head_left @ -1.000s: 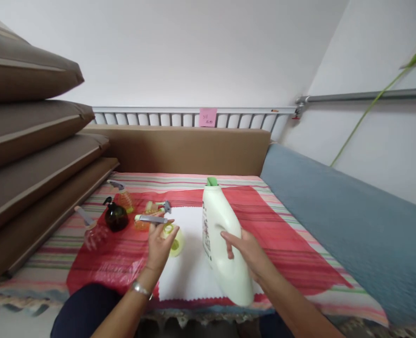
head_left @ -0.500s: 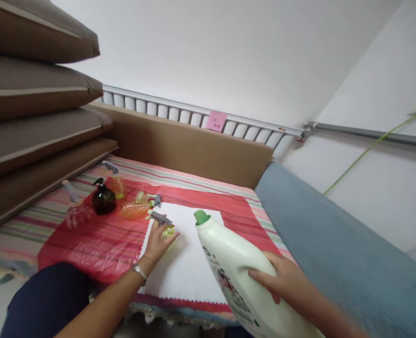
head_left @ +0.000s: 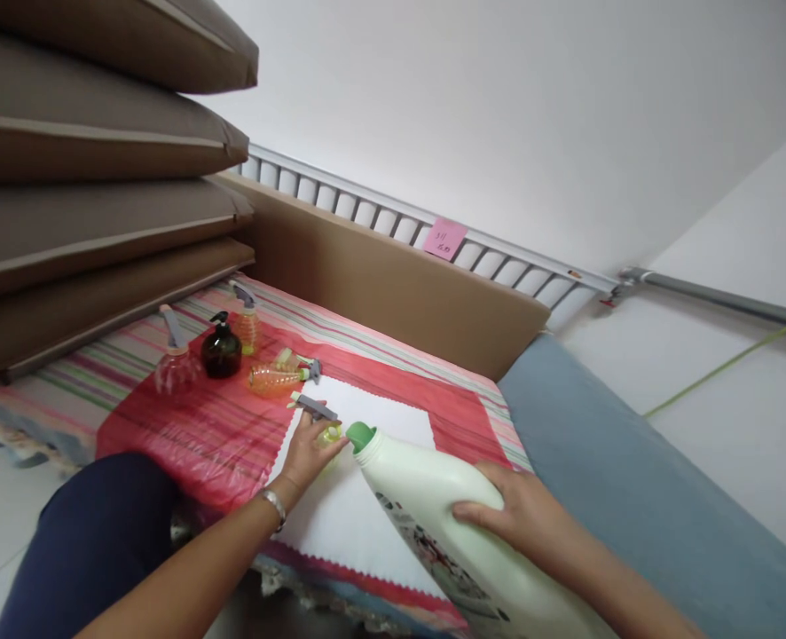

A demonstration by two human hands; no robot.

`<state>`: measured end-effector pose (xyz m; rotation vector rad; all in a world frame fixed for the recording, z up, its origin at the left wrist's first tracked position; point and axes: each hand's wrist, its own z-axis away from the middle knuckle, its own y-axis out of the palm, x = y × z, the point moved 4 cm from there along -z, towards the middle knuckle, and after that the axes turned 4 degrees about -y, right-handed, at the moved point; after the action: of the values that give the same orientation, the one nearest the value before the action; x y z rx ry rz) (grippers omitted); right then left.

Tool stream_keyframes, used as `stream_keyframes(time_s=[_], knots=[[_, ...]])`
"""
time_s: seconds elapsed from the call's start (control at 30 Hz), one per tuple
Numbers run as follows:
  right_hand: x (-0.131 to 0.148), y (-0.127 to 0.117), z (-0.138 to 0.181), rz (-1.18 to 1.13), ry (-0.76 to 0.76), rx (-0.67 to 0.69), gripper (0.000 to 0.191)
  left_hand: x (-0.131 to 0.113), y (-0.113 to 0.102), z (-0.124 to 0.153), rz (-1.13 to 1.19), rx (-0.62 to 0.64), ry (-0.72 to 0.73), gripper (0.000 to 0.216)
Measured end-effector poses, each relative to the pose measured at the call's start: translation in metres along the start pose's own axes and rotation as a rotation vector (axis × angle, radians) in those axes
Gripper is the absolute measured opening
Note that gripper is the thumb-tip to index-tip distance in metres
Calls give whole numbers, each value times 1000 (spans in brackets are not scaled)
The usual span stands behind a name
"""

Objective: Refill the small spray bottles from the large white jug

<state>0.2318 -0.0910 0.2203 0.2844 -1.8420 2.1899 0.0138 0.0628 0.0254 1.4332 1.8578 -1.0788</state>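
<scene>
My right hand [head_left: 499,515] is wrapped round a large pale green detergent bottle [head_left: 426,506], tilted left with its dark green spout [head_left: 361,437] uncapped. The spout's tip is right beside the neck of a small yellow-green bottle [head_left: 331,434]. My left hand [head_left: 310,453] is closed round that small bottle over a white sheet with a zigzag edge [head_left: 366,515]. At the left fingertips is a grey spray head [head_left: 314,406], set off from the neck; my fingers hide how it is held. Most of the small bottle is hidden too. No liquid shows at the spout.
Left of the sheet, on red plastic [head_left: 173,444], are a dark pump bottle [head_left: 221,351], a clear pinkish spray bottle [head_left: 176,368], an upright amber one [head_left: 247,330] and an orange one lying down [head_left: 277,378]. Brown cushions [head_left: 100,222] are stacked left; a blue-grey panel [head_left: 619,470] borders the right.
The detergent bottle has moved left and tipped further, its spout now beside the small bottle's neck. My left hand keeps its hold. The view has turned and tilted slightly.
</scene>
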Motion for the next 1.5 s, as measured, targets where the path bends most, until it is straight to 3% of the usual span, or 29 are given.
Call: stream_keyframes(time_s=[0.57,1.5], knots=[[11,3,-27,228,26,66,34,-7,-2,3,-53,-13,23,20],[22,-5,-36,243,13,87,32,-8,-3,2,-112,-9,24,18]])
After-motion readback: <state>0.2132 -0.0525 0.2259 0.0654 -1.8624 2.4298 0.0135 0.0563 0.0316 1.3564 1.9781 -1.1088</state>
